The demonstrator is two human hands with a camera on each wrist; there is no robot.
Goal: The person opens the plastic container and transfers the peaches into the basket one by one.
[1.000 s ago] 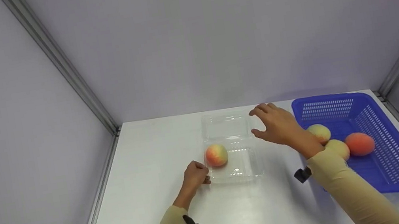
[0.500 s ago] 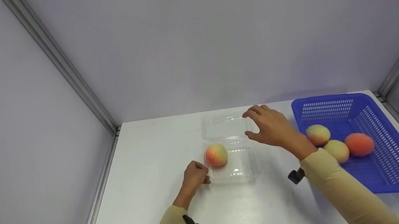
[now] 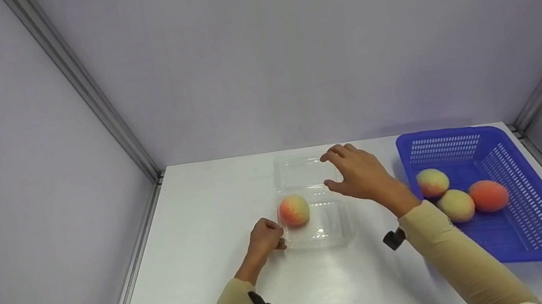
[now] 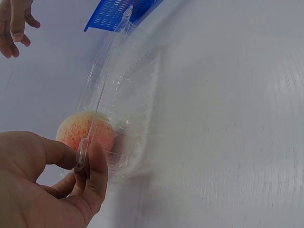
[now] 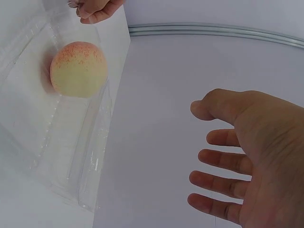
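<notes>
A clear plastic clamshell box [image 3: 323, 222] lies unfolded on the table, its lid [image 3: 301, 172] laid back toward the wall. One yellow-and-red peach [image 3: 294, 210] sits in the left part of the base. My left hand [image 3: 265, 238] pinches the box's near left rim between thumb and fingers, as the left wrist view shows at the rim tab [image 4: 81, 154]. Over the right side of the lid hovers my right hand [image 3: 358, 171], fingers spread apart from the thumb and nothing between them. In the right wrist view the same peach [image 5: 79, 69] appears beyond the hand.
A blue slotted basket [image 3: 539, 196] stands on the right side of the white table [image 3: 193, 213]. Inside it lie two yellowish peaches [image 3: 432, 182] and an orange-red one [image 3: 489, 195]. Pale walls [image 3: 257, 67] close off the back and sides.
My right hand has moved left, away from the basket and over the lid's right edge, with fingers still spread. The left hand, the box and its peach look unmoved.
</notes>
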